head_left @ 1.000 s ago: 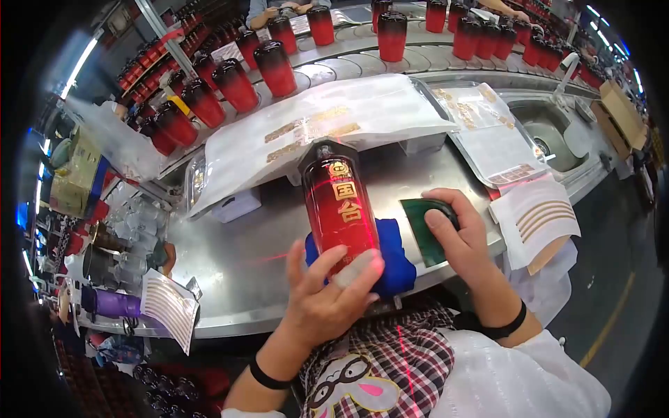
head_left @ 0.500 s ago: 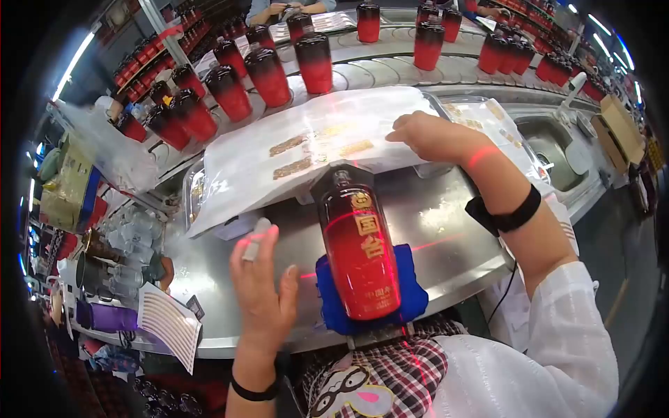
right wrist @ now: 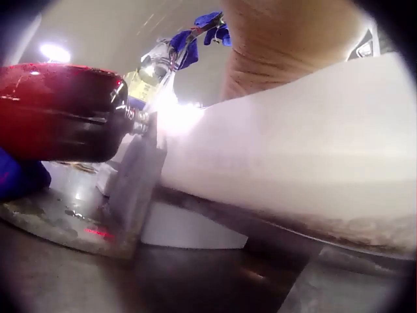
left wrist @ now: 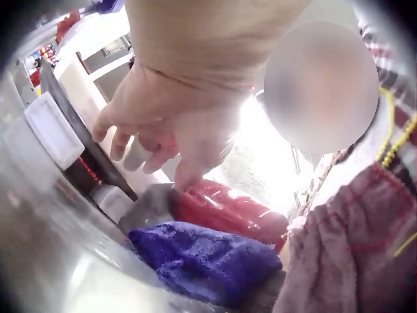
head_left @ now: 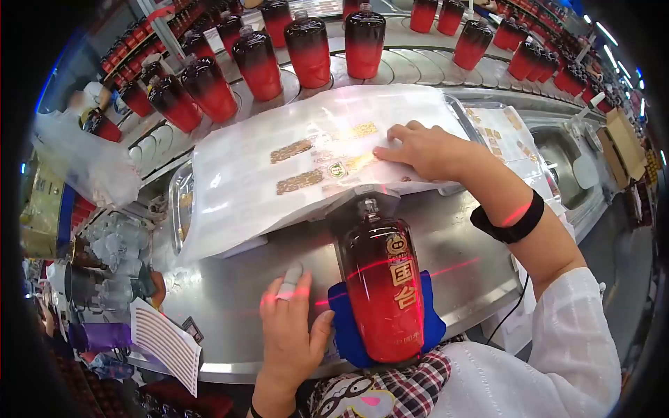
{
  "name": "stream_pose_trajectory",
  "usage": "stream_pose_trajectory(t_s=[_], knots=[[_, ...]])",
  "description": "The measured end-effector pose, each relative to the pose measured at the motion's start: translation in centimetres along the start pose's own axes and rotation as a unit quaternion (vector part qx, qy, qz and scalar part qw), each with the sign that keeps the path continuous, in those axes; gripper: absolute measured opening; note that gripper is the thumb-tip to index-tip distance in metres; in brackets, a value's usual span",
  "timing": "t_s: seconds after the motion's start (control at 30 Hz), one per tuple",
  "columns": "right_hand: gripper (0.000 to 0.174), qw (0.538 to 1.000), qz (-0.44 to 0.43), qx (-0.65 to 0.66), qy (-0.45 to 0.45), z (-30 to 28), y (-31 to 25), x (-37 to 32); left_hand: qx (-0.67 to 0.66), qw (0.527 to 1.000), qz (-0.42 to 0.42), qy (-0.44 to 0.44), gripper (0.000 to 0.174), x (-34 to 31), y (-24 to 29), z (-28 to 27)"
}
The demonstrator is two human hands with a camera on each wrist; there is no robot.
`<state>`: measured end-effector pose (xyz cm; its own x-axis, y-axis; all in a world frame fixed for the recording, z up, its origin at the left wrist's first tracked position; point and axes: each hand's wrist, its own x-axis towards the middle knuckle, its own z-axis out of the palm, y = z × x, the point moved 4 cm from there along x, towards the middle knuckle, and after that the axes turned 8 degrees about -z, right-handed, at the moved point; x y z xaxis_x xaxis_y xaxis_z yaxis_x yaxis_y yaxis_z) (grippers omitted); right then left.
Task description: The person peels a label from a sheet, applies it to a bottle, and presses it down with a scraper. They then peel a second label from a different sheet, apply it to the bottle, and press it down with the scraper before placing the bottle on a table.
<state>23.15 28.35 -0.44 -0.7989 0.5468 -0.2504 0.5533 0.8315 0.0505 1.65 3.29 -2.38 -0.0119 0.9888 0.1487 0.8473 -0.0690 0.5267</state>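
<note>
A red-and-black bottle [head_left: 383, 306] lies on a blue cloth [head_left: 433, 322] by the table's [head_left: 460, 261] front edge, neck at a grey stand [head_left: 344, 209]. Bare metal flanks it on 2 sides; on the left, the left hand [head_left: 287, 331] has loose, slightly spread fingers. The right hand [head_left: 432, 150] is over the white sheet [head_left: 230, 160], fingertips at a gold strip [head_left: 359, 163]; whether they pinch it, I can't tell.

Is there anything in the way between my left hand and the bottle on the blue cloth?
Nothing visible blocks it: in the head view, your left hand is beside the bottle, with only a low flap of the blue cloth between them.
</note>
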Motion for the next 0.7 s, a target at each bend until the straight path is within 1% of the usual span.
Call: stream_pose_trajectory(t_s=[0.13, 0.23, 0.33, 0.37, 0.47, 0.5, 0.6, 0.63, 0.7], knots=[[0.055, 1.000, -0.025, -0.003, -0.007, -0.4, -0.4, 0.9, -0.016, 1.000, -0.004, -0.013, 0.059, 0.1, 0.0, 0.2], [0.061, 0.999, -0.040, 0.025, 0.003, -0.3, 0.0, 1.4, -0.031, 0.999, -0.015, -0.007, 0.057, -0.1, -0.3, 0.1], [0.059, 0.994, -0.034, 0.068, 0.077, -1.1, -0.4, 2.8, -0.039, 0.999, -0.017, 0.002, 0.055, -0.2, -0.5, -0.2], [0.057, 0.989, -0.055, 0.108, 0.083, -1.2, -0.5, 3.6, -0.035, 0.999, -0.012, 0.000, 0.054, -0.1, -0.3, -0.7], [0.056, 0.988, -0.078, 0.122, 0.061, -1.3, -2.0, 5.4, -0.011, 1.000, 0.016, -0.006, 0.052, 0.3, -0.1, -2.5], [0.043, 0.976, -0.111, 0.166, 0.087, -1.5, -1.8, 6.0, -0.002, 1.000, 0.026, -0.008, 0.052, 0.3, -0.1, -3.1], [0.023, 0.959, -0.165, 0.189, 0.134, -2.0, -1.4, 6.7, 0.002, 1.000, 0.015, 0.011, 0.050, 0.0, -0.7, -4.9], [0.013, 0.948, -0.171, 0.224, 0.148, -2.0, -1.5, 6.5, 0.010, 0.999, 0.025, 0.019, 0.048, 0.1, -0.7, -5.5], [0.013, 0.940, -0.180, 0.249, 0.147, -1.8, -1.7, 6.7, 0.013, 0.999, 0.032, 0.022, 0.046, 0.7, -0.8, -6.6]])
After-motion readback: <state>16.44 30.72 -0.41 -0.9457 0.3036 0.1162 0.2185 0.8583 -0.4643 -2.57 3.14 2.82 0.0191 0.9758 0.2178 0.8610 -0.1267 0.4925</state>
